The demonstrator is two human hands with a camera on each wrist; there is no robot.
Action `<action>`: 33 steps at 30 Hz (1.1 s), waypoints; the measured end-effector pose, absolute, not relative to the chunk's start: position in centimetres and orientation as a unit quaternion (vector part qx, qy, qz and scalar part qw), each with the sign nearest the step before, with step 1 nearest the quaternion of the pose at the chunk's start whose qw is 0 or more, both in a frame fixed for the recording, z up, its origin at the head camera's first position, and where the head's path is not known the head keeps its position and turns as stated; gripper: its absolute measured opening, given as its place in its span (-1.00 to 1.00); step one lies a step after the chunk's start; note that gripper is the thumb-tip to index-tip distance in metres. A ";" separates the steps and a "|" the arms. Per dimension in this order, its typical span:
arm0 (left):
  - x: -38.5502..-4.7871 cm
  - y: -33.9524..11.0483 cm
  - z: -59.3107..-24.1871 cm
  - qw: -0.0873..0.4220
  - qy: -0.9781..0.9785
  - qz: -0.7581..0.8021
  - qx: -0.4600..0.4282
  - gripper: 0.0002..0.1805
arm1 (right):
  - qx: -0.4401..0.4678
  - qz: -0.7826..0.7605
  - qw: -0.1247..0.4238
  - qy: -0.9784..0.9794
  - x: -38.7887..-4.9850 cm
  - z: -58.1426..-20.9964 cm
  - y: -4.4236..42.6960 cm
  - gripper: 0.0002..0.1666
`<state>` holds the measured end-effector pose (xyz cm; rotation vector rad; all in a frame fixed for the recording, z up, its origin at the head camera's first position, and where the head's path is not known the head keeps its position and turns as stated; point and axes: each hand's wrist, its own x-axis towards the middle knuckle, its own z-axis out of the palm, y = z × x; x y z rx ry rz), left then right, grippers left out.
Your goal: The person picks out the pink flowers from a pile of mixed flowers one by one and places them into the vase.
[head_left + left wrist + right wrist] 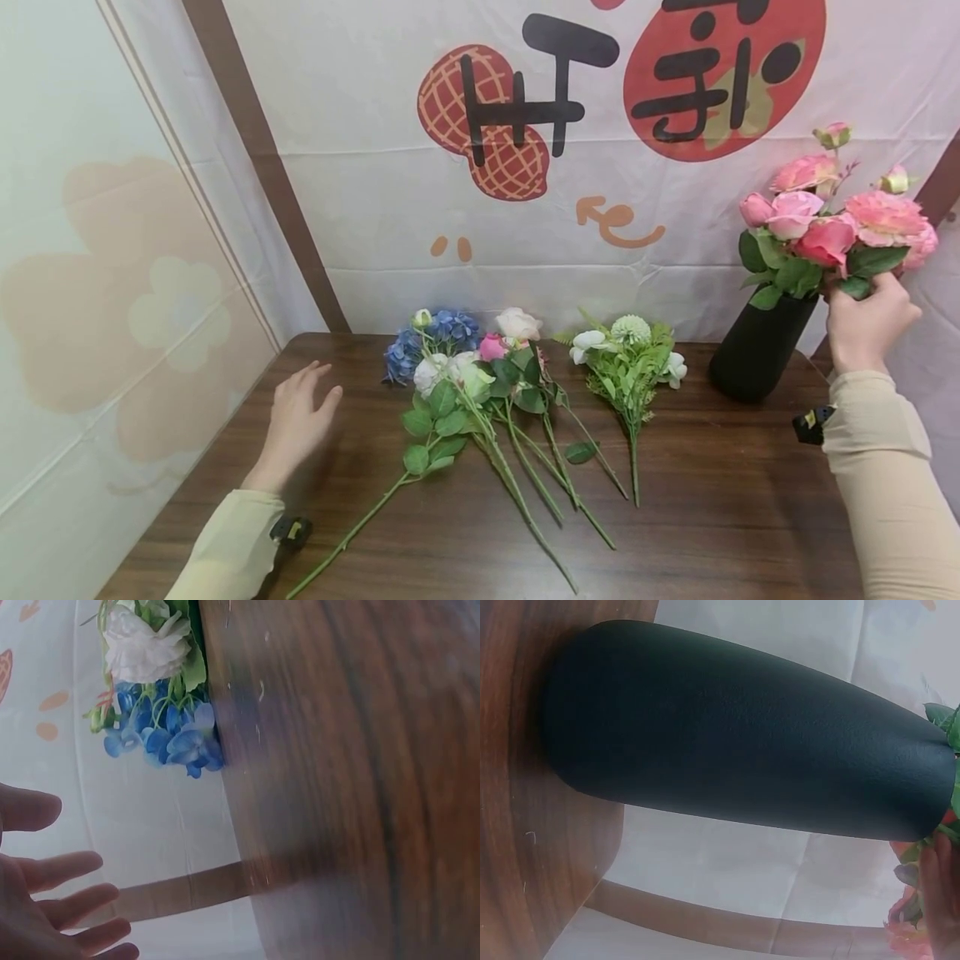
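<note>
At the right, a black vase (765, 350) stands on the table with several pink artificial flowers (825, 217) in its mouth. My right hand (870, 321) is curled beside the vase's rim and pinches a pink flower's stem just under the leaves; the fingertips are partly hidden by foliage. In the right wrist view the vase (742, 735) fills the middle, and the fingers (935, 892) touch greenery at its opening. Over the table's left side, my left hand (296, 421) is held with fingers spread and holds nothing. Blue hydrangeas (431, 342) lie nearest to it.
Across the middle of the wooden table (697, 533) lie white and pink roses (517, 325) with long stems pointing toward me. A white and green bunch (630, 367) lies between them and the vase. A printed cloth (360, 208) hangs behind the table; another panel stands at left.
</note>
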<state>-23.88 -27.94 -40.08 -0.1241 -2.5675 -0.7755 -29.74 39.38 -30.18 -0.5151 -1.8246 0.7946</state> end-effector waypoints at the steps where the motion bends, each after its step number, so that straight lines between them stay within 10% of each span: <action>1: -23.8 -28.0 -40.0 0.227 -0.932 -0.280 -0.045 -0.52 | -0.213 0.335 0.514 -0.761 -29.7 -30.2 39.4 -0.90; 33: -23.2 -29.3 -39.0 0.225 -0.929 -0.292 -0.034 -0.50 | -0.168 0.315 0.489 -0.796 -29.3 -30.7 39.4 -0.63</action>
